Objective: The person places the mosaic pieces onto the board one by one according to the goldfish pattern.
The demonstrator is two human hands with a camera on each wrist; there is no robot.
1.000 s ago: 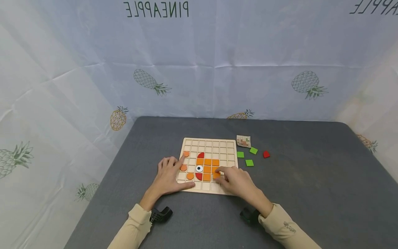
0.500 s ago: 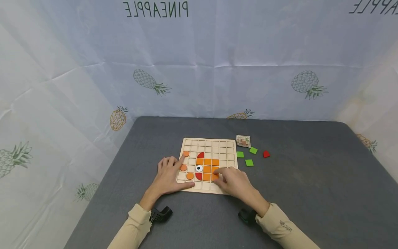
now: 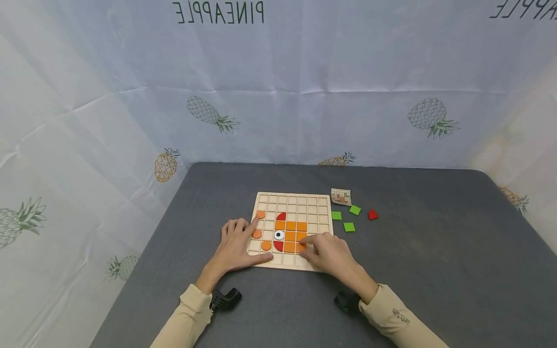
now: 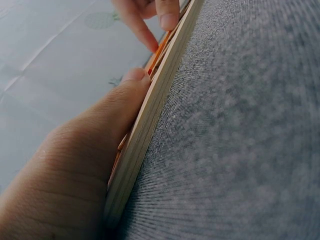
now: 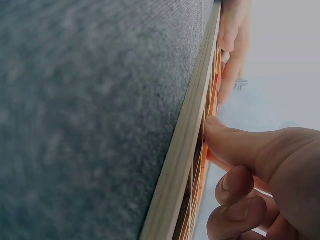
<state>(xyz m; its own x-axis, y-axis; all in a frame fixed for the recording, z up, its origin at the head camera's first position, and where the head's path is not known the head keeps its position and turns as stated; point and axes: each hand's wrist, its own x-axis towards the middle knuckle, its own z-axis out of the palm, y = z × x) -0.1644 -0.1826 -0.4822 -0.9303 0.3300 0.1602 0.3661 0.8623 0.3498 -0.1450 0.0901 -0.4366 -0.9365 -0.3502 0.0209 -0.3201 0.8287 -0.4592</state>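
A wooden grid board [image 3: 314,205] lies on the table with orange squares [image 3: 290,236], two red quarter-round pieces [image 3: 278,246], a white eye disc [image 3: 279,235] and three orange discs [image 3: 266,245] on it. My left hand [image 3: 237,246] rests with spread fingers over the board's left side, its thumb along the near edge. At the lower right of the orange block, my right hand [image 3: 328,251] pinches an orange square tile [image 3: 300,248] between thumb and index finger, low over its cell. Its other fingers are curled, as the right wrist view shows.
Right of the board lie three green squares [image 3: 349,227] and a red piece [image 3: 373,214]. A small printed pattern card [image 3: 341,197] sits by the board's far right corner. A pineapple-print curtain [image 3: 300,72] hangs behind the dark grey table [image 3: 426,251].
My right hand has shifted slightly left, bringing the orange square tile up against its orange neighbours. My left hand has kept its place on the board.
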